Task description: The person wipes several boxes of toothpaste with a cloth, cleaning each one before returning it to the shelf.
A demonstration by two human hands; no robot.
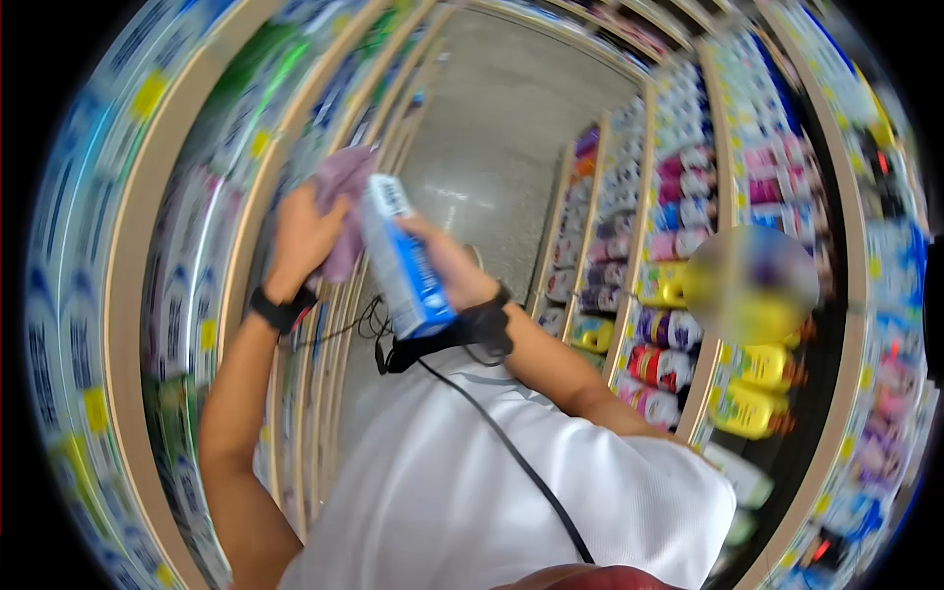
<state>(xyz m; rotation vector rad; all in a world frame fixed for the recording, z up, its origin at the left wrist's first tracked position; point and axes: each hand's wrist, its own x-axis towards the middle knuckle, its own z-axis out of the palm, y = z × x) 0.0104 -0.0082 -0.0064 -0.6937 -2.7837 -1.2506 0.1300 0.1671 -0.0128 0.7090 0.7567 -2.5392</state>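
Observation:
A crumpled purple cloth point(341, 246) is bunched in my left hand point(307, 228), its fingers closed around the fabric. My right hand point(452, 264) grips a long blue-and-white carton point(408, 267) by its right side. The carton is tilted, its far end white and its near end bright blue. Cloth and carton are side by side in front of my chest, and the cloth overlaps the carton's left edge in this view. Printing on the carton is blurred.
Shelves point(143, 295) of packaged goods with yellow price tags run close along my left. To the right, other shelves point(723, 147) hold rows of coloured bottles point(752, 366). A grey aisle floor point(492, 128) stretches ahead. A black cable point(511, 447) crosses my white shirt.

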